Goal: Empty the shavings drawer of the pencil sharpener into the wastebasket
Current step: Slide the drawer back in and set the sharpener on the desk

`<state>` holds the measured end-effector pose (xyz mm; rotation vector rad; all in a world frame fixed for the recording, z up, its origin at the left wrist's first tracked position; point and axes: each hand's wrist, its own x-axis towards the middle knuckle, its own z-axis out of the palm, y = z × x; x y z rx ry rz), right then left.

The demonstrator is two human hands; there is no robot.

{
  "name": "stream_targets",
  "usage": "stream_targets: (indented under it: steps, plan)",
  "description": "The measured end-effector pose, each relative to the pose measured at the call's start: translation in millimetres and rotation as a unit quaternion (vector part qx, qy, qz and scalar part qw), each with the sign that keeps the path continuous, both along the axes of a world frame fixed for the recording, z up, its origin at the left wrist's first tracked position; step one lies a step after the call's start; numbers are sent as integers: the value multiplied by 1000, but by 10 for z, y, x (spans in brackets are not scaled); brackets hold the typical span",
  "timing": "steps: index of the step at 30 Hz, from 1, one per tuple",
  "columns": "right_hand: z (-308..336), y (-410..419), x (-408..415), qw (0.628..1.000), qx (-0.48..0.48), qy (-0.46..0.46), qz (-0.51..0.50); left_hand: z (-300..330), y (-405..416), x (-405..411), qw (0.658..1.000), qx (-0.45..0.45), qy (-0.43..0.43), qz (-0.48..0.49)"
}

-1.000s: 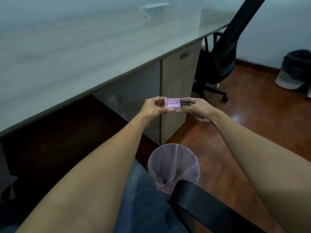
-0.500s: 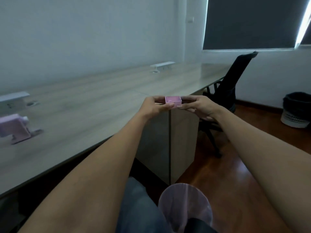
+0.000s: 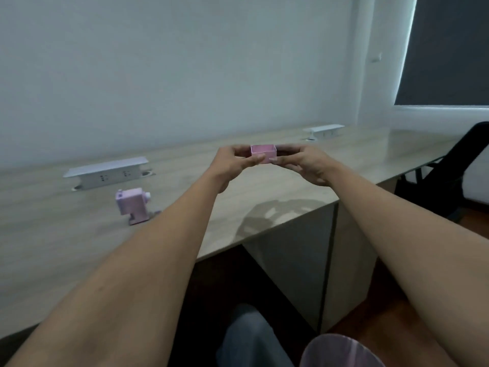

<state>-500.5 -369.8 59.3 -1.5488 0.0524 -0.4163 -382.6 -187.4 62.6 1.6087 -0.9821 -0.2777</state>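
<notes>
A small pink shavings drawer (image 3: pixel 264 152) is held upright, open side up, above the desk. My left hand (image 3: pixel 232 162) pinches its left side and my right hand (image 3: pixel 304 162) pinches its right side. Nothing shows inside the drawer from this angle. The pink pencil sharpener (image 3: pixel 132 205) stands on the desk (image 3: pixel 264 197) to the left, well apart from my hands. The rim of the pink-lined wastebasket (image 3: pixel 341 353) shows at the bottom edge, below my right forearm.
Two white socket boxes (image 3: pixel 105 173) (image 3: pixel 324 130) sit along the back of the desk by the wall. A cabinet (image 3: pixel 344 260) stands under the desk at the right. A black office chair (image 3: pixel 449 176) is at the far right on the wooden floor.
My view has lifted from the floor and wastebasket up to the desk. Both hands, still pinching the drawer, now hold it over the desk; the sharpener has come into sight.
</notes>
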Motion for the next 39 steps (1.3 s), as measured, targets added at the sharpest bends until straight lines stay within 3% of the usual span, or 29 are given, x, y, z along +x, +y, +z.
stream_targets:
  steps: [10,18,30,39]
  plan:
    - [239,1064,1216,992,0,-16,126,353,1393,706,992,23,-24,122]
    - [154,1702,1868,987,28,-16,157,406,2224,1125,975,9,-4,223]
    - [-370,1953,2292,985,-49,40,159,-242,2874,1285,943,-32,72,324]
    - [-642,2081,2412,971,-80,80,209,-841,3122,1351,932,9,132,337]
